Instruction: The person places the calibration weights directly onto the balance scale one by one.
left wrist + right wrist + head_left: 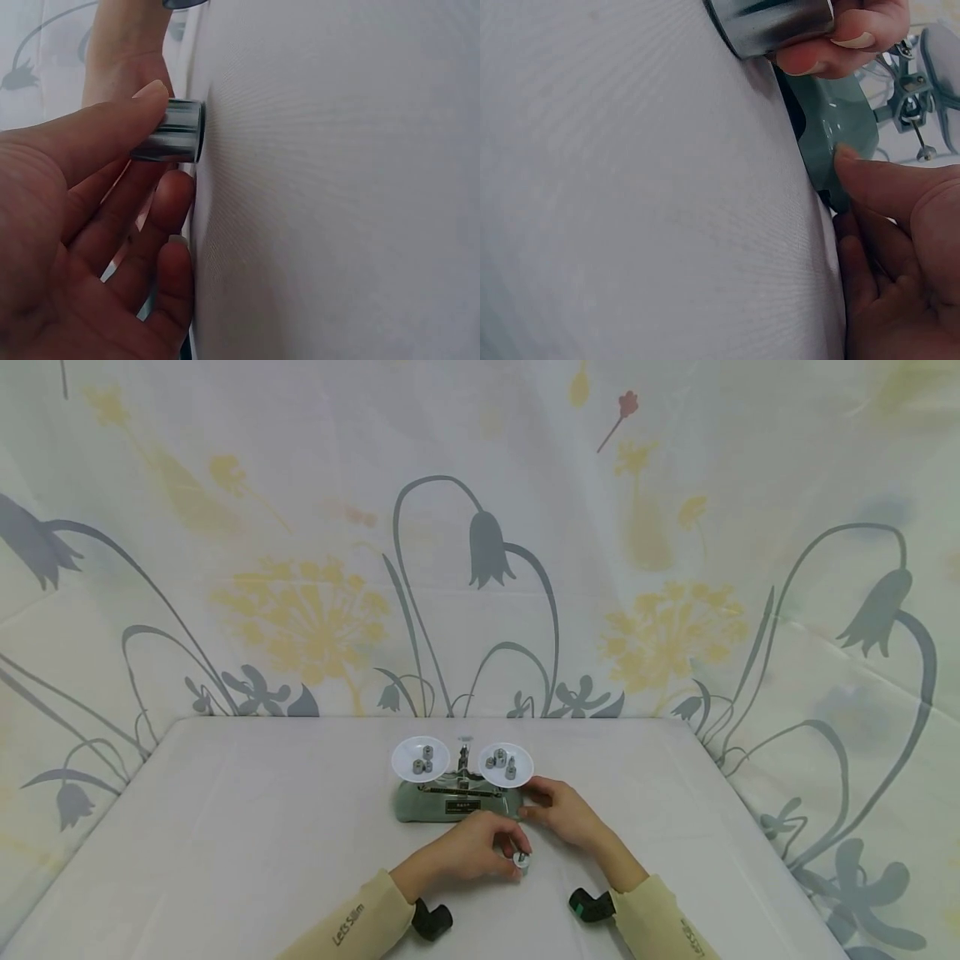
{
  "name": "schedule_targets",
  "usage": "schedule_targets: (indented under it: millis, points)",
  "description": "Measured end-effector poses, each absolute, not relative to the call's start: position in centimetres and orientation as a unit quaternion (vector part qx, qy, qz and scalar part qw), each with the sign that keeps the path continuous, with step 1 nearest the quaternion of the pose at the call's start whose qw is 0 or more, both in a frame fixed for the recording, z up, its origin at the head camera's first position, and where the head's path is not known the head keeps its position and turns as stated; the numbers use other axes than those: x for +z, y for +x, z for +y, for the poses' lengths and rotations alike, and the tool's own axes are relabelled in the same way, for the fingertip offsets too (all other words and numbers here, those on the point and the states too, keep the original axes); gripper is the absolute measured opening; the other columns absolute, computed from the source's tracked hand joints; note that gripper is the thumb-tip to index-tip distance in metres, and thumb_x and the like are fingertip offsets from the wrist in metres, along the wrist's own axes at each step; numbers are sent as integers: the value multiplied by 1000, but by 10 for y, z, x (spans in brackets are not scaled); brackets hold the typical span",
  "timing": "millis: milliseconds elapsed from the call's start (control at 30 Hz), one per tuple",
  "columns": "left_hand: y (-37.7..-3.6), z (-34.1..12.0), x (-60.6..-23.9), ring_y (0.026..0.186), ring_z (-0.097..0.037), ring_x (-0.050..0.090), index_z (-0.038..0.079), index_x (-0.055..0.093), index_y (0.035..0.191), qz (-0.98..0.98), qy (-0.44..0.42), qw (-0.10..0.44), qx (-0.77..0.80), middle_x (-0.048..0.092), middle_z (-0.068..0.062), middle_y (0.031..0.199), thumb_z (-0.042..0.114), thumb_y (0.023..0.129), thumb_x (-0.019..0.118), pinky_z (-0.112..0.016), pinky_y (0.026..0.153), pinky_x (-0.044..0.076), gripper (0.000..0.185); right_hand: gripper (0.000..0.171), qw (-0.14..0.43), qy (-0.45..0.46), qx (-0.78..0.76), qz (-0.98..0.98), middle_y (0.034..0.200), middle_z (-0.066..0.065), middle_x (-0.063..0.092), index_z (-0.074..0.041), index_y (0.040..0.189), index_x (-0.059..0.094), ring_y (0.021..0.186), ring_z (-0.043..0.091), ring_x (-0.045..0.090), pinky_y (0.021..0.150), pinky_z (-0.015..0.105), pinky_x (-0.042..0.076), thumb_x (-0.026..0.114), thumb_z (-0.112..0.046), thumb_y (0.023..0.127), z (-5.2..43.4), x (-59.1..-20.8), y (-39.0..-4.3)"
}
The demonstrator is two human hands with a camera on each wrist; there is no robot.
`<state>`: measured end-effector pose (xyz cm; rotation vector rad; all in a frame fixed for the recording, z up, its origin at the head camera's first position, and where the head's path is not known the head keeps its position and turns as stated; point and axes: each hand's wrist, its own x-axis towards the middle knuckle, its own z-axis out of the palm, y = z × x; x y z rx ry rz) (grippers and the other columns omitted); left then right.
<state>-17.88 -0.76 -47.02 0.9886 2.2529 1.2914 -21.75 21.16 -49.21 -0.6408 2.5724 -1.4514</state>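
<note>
A balance scale with a green base (420,803) and two white pans stands on the table. Small metal weights sit in both the left pan (405,752) and the right pan (517,753). In front of the base, my left hand (472,847) pinches a silver cylindrical weight (180,131) between thumb and fingers, its flat end right at the tabletop. My right hand (566,814) grips the right end of the scale's base, thumb (866,180) on the front and fingers around the side, as the right wrist view shows.
The white-covered table (262,835) reaches back to a flower-patterned curtain (337,527). Black angled pieces (432,920) show at both wrists, beside the beige sleeves (352,918).
</note>
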Motion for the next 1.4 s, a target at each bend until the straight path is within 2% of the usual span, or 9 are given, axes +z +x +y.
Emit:
schedule_targets:
  millis: [867,1167,1400]
  points:
    - [-177,-11,-469,83,-7,67,15,74,90,797,334,151,480,70,10,84,9,74,88,-20,75,51,22,47,60,-198,-472,857,132,14,61,-2,130,61,125,33,56,106,47,42,75,-14,88,210,-491,-215]
    - [-176,-18,-465,81,-2,65,16,74,91,803,320,140,484,69,14,85,11,74,87,-20,73,52,22,47,65,-199,-476,854,133,14,61,-1,131,61,126,33,55,107,47,41,75,-14,88,210,-490,-215]
    - [-176,-26,-465,83,-4,64,16,74,93,800,315,134,492,68,14,87,10,75,86,-22,72,54,22,46,60,-200,-469,858,132,13,62,-2,130,62,126,32,55,107,47,41,75,-14,88,210,-491,-215]
